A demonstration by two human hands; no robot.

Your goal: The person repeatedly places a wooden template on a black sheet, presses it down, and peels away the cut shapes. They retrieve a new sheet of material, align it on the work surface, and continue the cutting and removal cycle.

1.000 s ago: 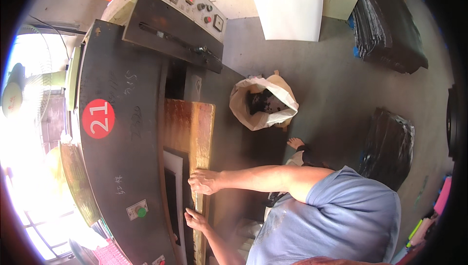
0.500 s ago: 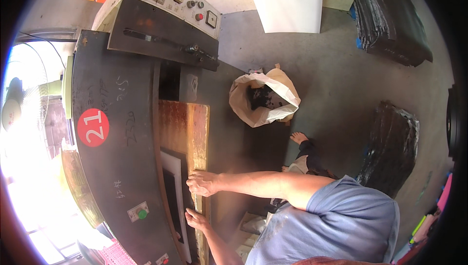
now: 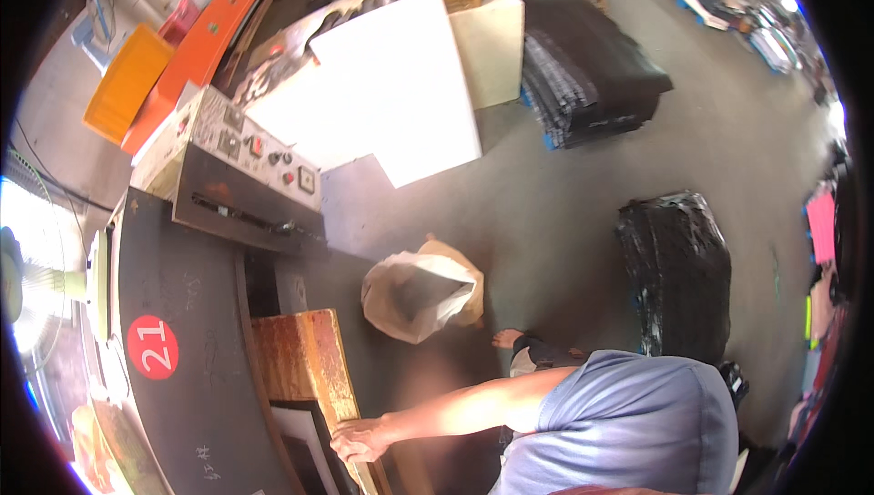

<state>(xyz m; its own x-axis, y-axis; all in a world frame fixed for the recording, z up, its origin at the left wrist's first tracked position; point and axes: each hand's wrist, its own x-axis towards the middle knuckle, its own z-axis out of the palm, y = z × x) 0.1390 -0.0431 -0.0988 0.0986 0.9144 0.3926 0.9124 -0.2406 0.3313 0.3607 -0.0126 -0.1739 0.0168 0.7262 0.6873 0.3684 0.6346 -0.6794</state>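
My right hand (image 3: 360, 440) is closed over the worn edge of a wooden board (image 3: 314, 349), its fingers curled at the rim. The board sticks out from the side of a large dark press-like machine (image 3: 196, 340). Beside my fingers, on the board, lies a white-edged sheet (image 3: 297, 424) with a dark middle, partly cut off by the lower border. My left hand is out of view.
A control box (image 3: 246, 172) with knobs and buttons tops the machine. An open paper sack (image 3: 414, 299) stands on the floor near my feet. Black sheet stacks lie to the right (image 3: 683, 277) and farther back (image 3: 592, 67). Large white panels (image 3: 401, 85) stand behind.
The view has swung up and to the right, showing more of the room. My right hand remains at the board's edge; my left hand, earlier beside it, has left the picture.
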